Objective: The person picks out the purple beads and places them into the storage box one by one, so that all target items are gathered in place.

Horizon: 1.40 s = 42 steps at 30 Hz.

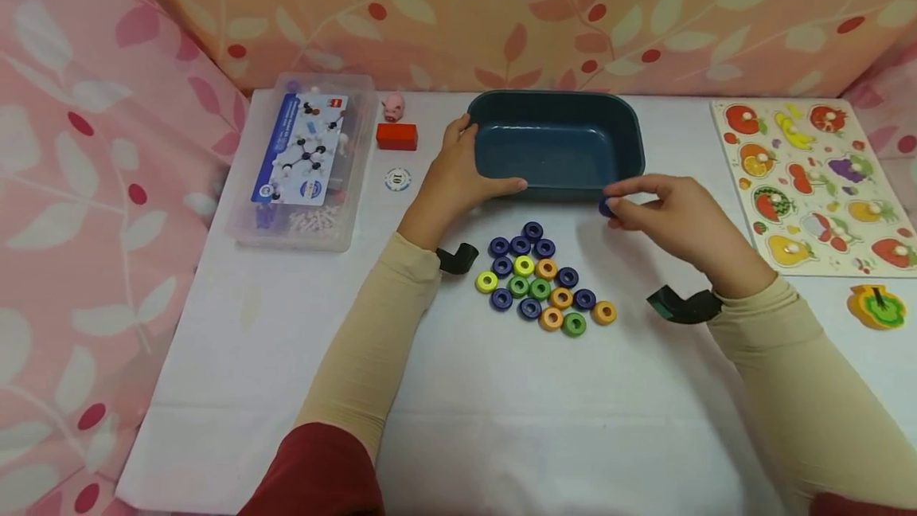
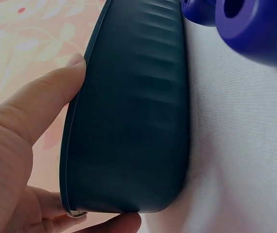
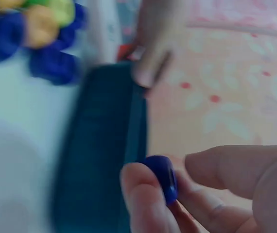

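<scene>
A dark teal plastic tub [image 1: 555, 146] stands at the back of the table. My left hand [image 1: 458, 170] grips its left end, the thumb on the front rim and the fingers around the side; the left wrist view shows the tub's ribbed wall [image 2: 129, 107] beside that thumb. At the tub's front right corner, my right hand [image 1: 662, 217] pinches a small dark blue ring bead [image 3: 163, 177] between thumb and fingers, close outside the wall. Several more ring beads [image 1: 524, 272], blue, yellow, green and orange, lie loosely grouped on the white cloth in front of the tub.
To the left lies a clear plastic box [image 1: 301, 162] with a molecule-picture label. Between box and tub are a pink pig figure [image 1: 393, 107], a red block [image 1: 397, 137] and a round token [image 1: 397, 179]. A fruit puzzle board [image 1: 817, 181] and an apple-shaped piece [image 1: 877, 308] lie right.
</scene>
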Available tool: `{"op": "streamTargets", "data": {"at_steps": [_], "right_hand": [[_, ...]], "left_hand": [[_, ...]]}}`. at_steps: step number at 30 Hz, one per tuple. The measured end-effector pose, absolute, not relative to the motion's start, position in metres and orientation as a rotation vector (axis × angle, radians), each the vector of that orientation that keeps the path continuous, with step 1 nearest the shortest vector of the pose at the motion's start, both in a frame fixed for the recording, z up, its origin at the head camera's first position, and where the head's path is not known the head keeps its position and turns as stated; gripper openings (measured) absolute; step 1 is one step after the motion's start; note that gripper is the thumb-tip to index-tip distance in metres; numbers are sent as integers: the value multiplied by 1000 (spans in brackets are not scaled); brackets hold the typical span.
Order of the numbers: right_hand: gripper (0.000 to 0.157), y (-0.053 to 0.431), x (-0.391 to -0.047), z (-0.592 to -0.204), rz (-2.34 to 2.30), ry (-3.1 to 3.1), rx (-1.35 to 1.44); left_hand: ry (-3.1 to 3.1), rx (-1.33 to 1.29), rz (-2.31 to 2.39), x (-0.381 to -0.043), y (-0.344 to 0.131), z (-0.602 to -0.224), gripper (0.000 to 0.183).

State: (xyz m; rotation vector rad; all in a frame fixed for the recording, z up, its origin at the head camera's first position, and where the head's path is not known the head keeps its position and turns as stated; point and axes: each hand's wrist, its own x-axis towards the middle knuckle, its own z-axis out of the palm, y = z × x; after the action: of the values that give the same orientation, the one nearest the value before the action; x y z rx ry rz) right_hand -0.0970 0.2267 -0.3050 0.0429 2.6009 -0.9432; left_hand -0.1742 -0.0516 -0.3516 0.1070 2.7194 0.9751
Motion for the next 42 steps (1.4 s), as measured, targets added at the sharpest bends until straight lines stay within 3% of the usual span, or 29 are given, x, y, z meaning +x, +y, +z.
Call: {"op": "streamTargets", "data": {"at_steps": [7,16,42], "right_hand": [[58,212,-154,-284,-1145,2627,80],[58,202,-220,-314,-1500,2199,181],[62,199,-238,-335,-1468,2075,355]], "left_hand": [[2740,95,957,-175,-51,-352,122],[2717,115,974,-176,-49,-352,122],[2728,114,962,-175,-50,-352,120]]}}
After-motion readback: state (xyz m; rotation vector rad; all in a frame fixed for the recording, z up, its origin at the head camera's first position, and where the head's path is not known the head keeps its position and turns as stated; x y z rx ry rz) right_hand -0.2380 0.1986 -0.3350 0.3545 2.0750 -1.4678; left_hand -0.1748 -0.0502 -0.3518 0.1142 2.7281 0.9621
